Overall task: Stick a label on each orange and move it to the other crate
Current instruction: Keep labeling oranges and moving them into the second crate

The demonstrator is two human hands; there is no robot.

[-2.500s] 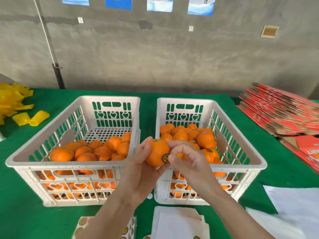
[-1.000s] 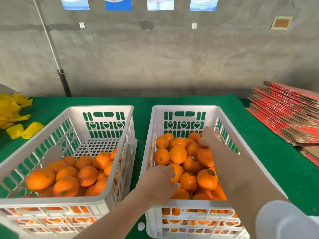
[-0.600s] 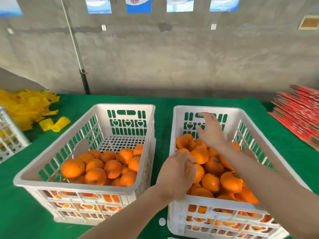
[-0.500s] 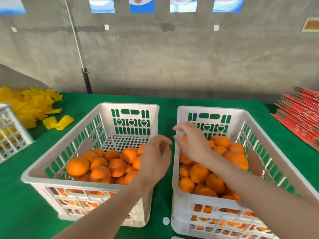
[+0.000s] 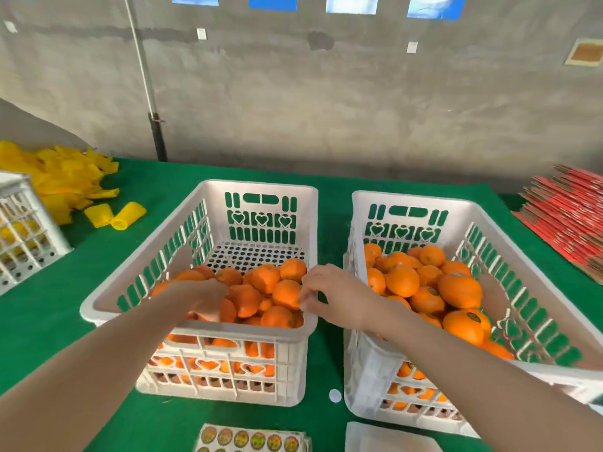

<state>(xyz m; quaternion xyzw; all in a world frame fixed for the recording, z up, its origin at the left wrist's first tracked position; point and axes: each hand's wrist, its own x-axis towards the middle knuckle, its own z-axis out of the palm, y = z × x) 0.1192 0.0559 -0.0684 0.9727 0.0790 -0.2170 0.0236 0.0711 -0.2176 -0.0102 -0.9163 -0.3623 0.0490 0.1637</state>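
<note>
Oranges (image 5: 264, 277) heap at the near end of the left white crate (image 5: 261, 190). Other oranges (image 5: 403, 282), some labelled, fill the right crate (image 5: 408, 199). A sticker sheet (image 5: 251, 440) lies in front.

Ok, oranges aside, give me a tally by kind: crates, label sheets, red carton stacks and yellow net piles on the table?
White slotted plastic crates: 3 (one cut off at the left edge)
Sheets of round printed labels: 1, partly in view
Stacks of flat red cardboard cartons: 1
Piles of yellow foam net sleeves: 1
Total: 6
</note>
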